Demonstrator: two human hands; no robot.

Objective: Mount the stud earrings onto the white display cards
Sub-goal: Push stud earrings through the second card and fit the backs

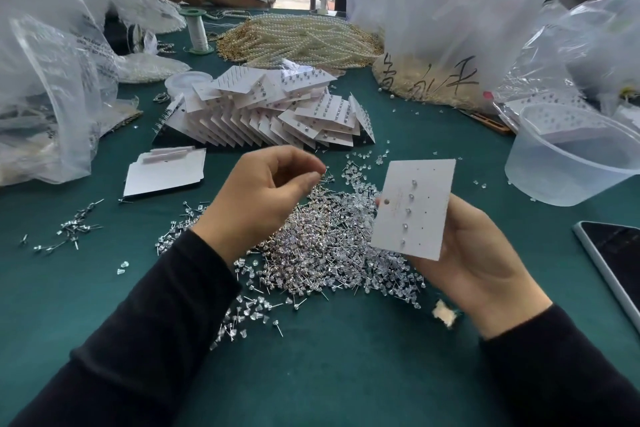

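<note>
While the right hand [481, 253] grips a white display card [414, 208], fingers hidden behind it, the left hand [263, 191] curls above the stud earrings [329, 239], perhaps pinching one.

The tablecloth [311, 374] is dark green, the card [422, 184] white (with small dots), the sleeves [138, 340] black, the studs [322, 236] silver.

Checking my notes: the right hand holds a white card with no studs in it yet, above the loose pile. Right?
No. The head view shows the white card already carrying a column of studs; the right hand does hold it above the loose pile.
</note>
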